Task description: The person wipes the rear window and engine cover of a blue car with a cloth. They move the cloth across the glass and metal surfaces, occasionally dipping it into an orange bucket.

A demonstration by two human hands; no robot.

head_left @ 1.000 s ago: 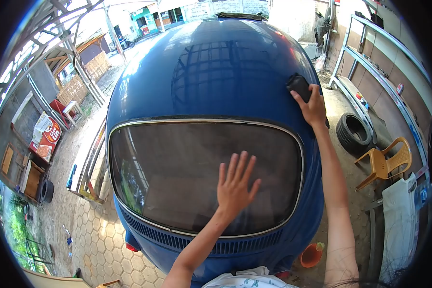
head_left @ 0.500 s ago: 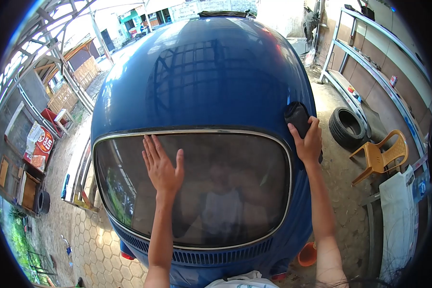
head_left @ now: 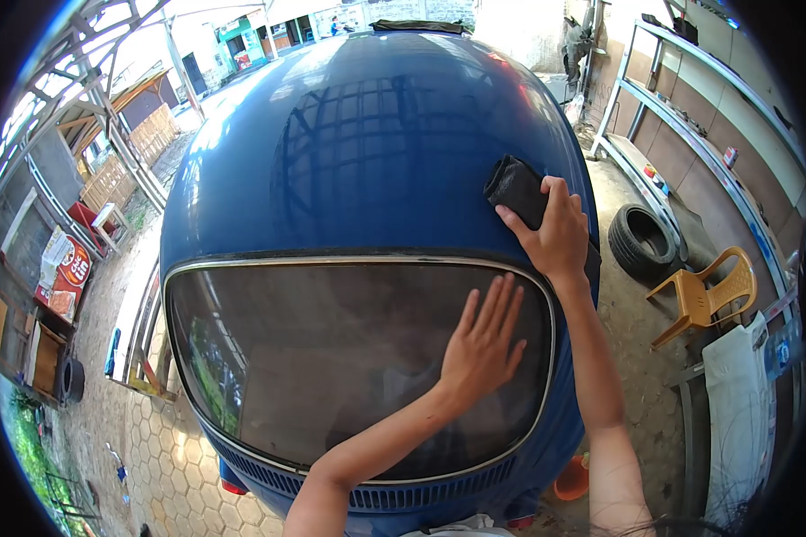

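Note:
A dark folded cloth or pad (head_left: 516,190) is gripped in my right hand (head_left: 560,234), against the right side of the blue car roof (head_left: 367,170), above the window's upper right corner. My left hand (head_left: 482,345) lies over the right part of the dark window glass (head_left: 313,349), fingers stretched and pointing up, holding nothing. A bright metal trim runs round the glass, and a row of vent slots (head_left: 439,492) lies below it.
Right of the car are a tyre (head_left: 641,242), a yellow plastic chair (head_left: 709,295) and a metal shelf rack (head_left: 690,116). An orange bucket (head_left: 571,479) stands by its lower right. A bench (head_left: 141,331) is on the left.
My left hand has moved right across the glass, from left of its middle to its right part. My right hand has shifted slightly left with the dark cloth.

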